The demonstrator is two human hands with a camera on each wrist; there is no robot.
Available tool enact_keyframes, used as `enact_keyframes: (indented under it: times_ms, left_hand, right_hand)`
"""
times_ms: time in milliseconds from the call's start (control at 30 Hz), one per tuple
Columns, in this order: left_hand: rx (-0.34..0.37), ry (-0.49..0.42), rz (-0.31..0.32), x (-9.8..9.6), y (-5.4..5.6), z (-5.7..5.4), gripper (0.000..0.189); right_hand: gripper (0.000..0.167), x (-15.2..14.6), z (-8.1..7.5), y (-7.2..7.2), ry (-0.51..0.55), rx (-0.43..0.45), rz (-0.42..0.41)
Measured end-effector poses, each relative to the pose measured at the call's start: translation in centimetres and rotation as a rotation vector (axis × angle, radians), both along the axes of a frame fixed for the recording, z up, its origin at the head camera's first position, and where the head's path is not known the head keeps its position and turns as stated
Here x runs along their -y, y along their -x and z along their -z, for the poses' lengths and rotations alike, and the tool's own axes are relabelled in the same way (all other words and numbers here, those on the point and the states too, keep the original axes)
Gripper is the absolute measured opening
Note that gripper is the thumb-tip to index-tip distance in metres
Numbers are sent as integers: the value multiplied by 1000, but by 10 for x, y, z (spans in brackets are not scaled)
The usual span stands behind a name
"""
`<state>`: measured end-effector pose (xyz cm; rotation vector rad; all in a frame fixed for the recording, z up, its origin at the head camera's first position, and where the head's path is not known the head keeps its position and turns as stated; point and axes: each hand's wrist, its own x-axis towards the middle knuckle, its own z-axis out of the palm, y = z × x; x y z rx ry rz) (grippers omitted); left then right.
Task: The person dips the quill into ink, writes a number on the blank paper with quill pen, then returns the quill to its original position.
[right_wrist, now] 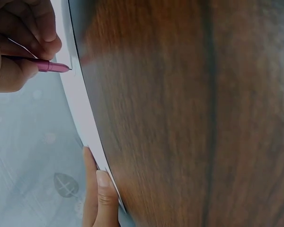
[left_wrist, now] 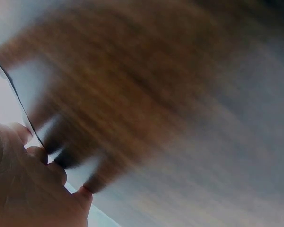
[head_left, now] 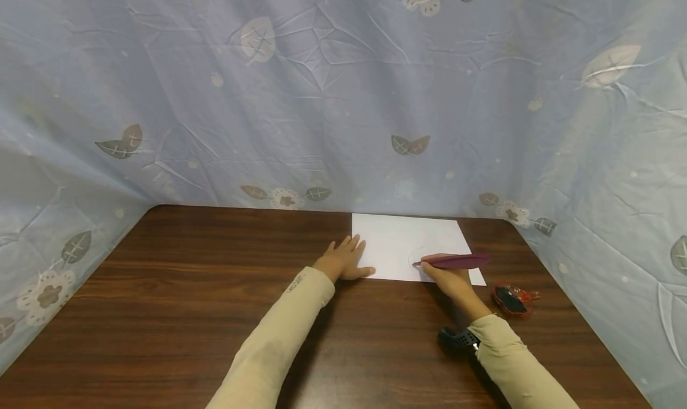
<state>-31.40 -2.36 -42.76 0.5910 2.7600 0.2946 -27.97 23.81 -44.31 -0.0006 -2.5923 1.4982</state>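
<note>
Tabletop (head_left: 177,325): dark brown wood grain, glossy, with a pale sheen at near centre. Cream sleeves (head_left: 279,331) over both forearms; black perforated strap (head_left: 456,338) at right wrist. Just beyond, toward the right border, small red-and-black object (head_left: 512,300), type unclear. Right hand (head_left: 449,278): pinched on plum feather-shaped pen (head_left: 461,261), tip at faint curved line (head_left: 409,258) on white paper sheet (head_left: 397,236). Left hand (head_left: 346,261): digits straight, spread apart, resting at left margin of sheet. Sheet flat, right of centre, reaching far edge of tabletop. Behind and along both sides: pale blue-grey fabric (head_left: 354,99), hanging, creased, printed with leaves and flowers.
</note>
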Motion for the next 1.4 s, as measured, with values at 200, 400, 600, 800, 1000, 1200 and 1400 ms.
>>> enact_keyframes:
  times_ms: [200, 400, 600, 800, 1000, 1200, 1400]
  left_hand:
    - [1, 2, 2, 0, 0, 0, 81]
    - [-7, 8, 6, 0, -1, -1, 81]
    - [-2, 14, 7, -1, -1, -1, 81]
    - [-3, 14, 7, 0, -1, -1, 81]
    - [-1, -3, 0, 0, -3, -2, 81]
    - [-1, -10, 4, 0, -3, -2, 81]
    - [-2, -8, 1, 0, -3, -3, 80]
  right_hand:
    - [21, 2, -1, -4, -1, -30, -48]
    - [20, 1, 0, -5, 7, -41, -63]
    - [21, 0, 1, -5, 32, -62, -83]
    - [21, 1, 2, -5, 30, -75, -80]
    - [22, 3, 2, -5, 31, -58, -56]
    - [29, 5, -5, -5, 77, -30, -26]
    - [32, 4, -13, -1, 60, -14, 2]
